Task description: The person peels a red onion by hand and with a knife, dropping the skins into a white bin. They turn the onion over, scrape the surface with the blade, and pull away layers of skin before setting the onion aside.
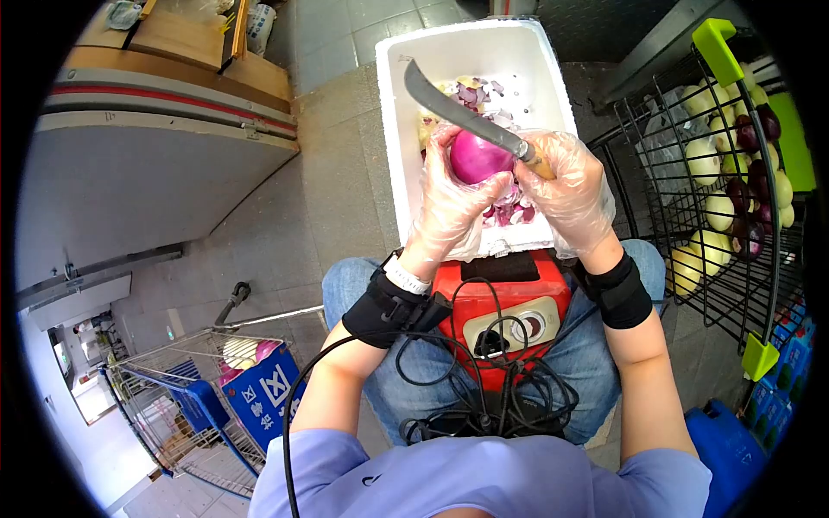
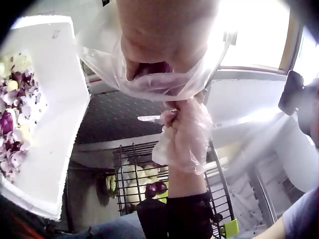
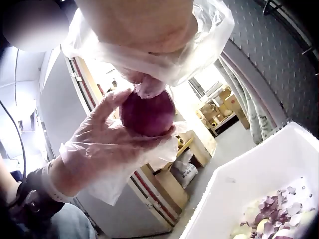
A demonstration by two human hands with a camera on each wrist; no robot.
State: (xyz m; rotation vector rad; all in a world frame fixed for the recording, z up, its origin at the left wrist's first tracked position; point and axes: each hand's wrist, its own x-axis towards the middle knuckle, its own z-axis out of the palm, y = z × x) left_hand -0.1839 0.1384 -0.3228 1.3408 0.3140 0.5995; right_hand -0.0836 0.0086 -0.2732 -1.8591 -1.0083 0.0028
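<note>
My left hand (image 1: 446, 207), in a clear plastic glove, holds a smooth purple onion (image 1: 477, 159), fingers around its far side and thumb at the near side. My right hand (image 1: 572, 188), gloved the same way, grips the wooden handle of a curved knife (image 1: 456, 109). The blade passes over the onion in the head view and points away to the upper left. In the right wrist view the onion (image 3: 148, 114) lies in the left palm, right below the other hand's fingers. Both hands are above a white foam box (image 1: 393, 129) with onion skins (image 1: 475, 91) inside.
A wire cart (image 1: 643, 186) with white and purple onions stands at the right. Another shopping cart (image 1: 186, 406) with a blue sign is at the lower left. Black cables (image 1: 492, 406) lie over a red case (image 1: 458, 276) between the knees. A grey cabinet (image 1: 147, 173) stands at the left.
</note>
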